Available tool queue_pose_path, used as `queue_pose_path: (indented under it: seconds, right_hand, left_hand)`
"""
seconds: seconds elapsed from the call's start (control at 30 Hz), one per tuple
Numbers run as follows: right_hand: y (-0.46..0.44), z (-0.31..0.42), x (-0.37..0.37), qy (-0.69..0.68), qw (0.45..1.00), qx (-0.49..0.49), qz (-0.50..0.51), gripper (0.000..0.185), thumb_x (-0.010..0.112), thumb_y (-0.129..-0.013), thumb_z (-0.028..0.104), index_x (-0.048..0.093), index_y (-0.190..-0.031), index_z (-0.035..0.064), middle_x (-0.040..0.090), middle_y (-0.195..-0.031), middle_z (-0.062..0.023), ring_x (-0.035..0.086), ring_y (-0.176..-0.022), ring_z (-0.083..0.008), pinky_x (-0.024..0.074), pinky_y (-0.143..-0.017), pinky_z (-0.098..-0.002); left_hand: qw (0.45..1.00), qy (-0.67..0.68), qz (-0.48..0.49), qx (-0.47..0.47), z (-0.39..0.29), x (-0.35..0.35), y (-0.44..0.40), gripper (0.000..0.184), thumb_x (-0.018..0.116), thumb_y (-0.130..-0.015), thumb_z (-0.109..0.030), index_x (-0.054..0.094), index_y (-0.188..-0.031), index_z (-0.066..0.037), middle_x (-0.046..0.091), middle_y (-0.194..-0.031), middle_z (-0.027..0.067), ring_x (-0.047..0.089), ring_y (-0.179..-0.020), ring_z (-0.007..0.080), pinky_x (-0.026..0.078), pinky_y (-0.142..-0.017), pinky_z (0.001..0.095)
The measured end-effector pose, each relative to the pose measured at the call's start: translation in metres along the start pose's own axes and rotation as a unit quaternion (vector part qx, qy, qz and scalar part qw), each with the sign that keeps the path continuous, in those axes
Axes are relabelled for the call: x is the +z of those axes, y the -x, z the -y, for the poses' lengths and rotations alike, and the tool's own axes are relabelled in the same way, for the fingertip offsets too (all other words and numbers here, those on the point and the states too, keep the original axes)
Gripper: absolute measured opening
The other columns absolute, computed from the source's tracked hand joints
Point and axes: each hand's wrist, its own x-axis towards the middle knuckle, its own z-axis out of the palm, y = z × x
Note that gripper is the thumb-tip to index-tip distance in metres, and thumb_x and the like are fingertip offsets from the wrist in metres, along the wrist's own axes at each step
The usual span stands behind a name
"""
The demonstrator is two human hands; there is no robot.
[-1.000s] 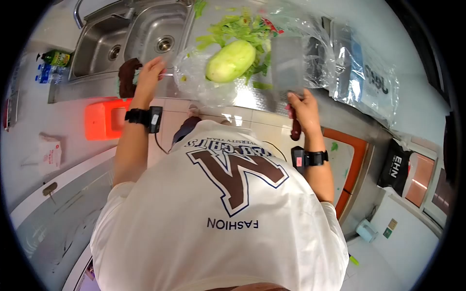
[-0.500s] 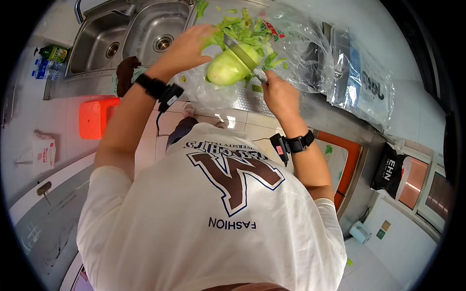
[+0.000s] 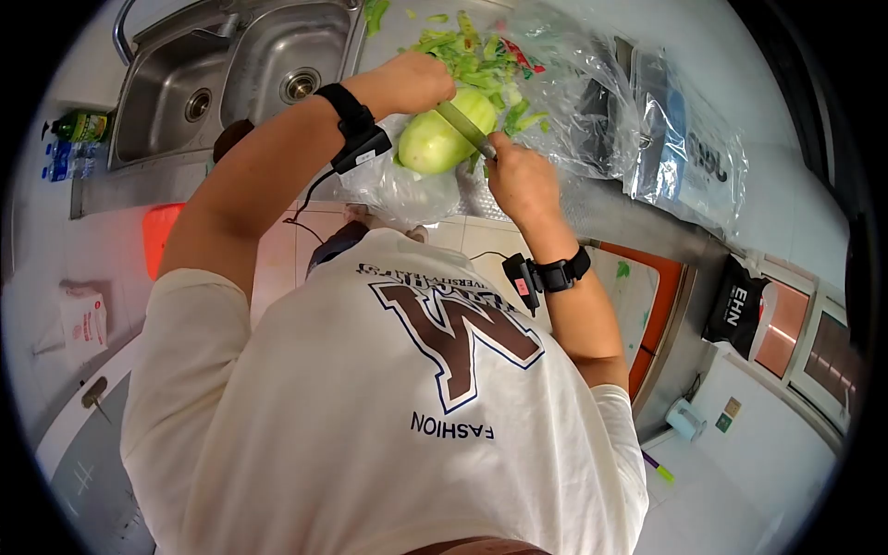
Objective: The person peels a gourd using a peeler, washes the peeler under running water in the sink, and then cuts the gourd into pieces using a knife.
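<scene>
A peeled, pale green melon or gourd (image 3: 431, 144) lies on the steel counter, partly on clear plastic. Across its upper side rests a knife (image 3: 465, 128), the blade slanting down toward the right. My right hand (image 3: 524, 181) is wrapped round the handle end. At the other end of the blade my left hand (image 3: 414, 81) is closed, its fingers curled over the tip, which they hide. Green peelings (image 3: 470, 54) lie heaped just beyond the melon.
A double steel sink (image 3: 294, 69) is at the upper left. Clear plastic bags (image 3: 578, 120) spread over the counter (image 3: 592, 199) to the right, beside a wrapped package (image 3: 689, 148). An orange-red stool or bin (image 3: 159, 236) stands below the sink.
My left hand has gone from open beside the melon to closed at the knife's far end. The right hand has moved slightly down and left with the knife.
</scene>
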Motion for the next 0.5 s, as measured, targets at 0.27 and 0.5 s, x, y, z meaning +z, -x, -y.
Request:
queue_pose_path:
  seconds: [0.27,0.5]
  right_hand:
    - [-0.007,0.011,-0.006,0.004,0.999,0.028,0.037,0.023,0.051,-0.085,0.007,0.059,-0.107,0.0068,0.068,-0.086,-0.0222,0.068,-0.079,-0.0383,0.0536,-0.069,-0.0472]
    - [-0.013,0.015,-0.006,0.021,0.997,0.040,0.058,0.021,0.060,-0.086,0.013,0.056,-0.106,0.0073,0.068,-0.082,-0.0185,0.067,-0.076,-0.0387,0.0519,-0.066,-0.0489]
  left_hand:
    - [0.997,0.037,-0.038,0.060,0.016,0.017,-0.002,0.008,0.065,-0.071,-0.018,0.068,-0.071,-0.011,0.065,-0.068,0.0112,0.065,-0.068,0.0338,0.050,-0.058,0.0437]
    - [0.995,0.075,-0.015,0.062,0.021,0.022,-0.001,0.014,0.064,-0.070,-0.023,0.065,-0.067,-0.009,0.063,-0.067,0.0115,0.064,-0.067,0.0332,0.048,-0.057,0.0444]
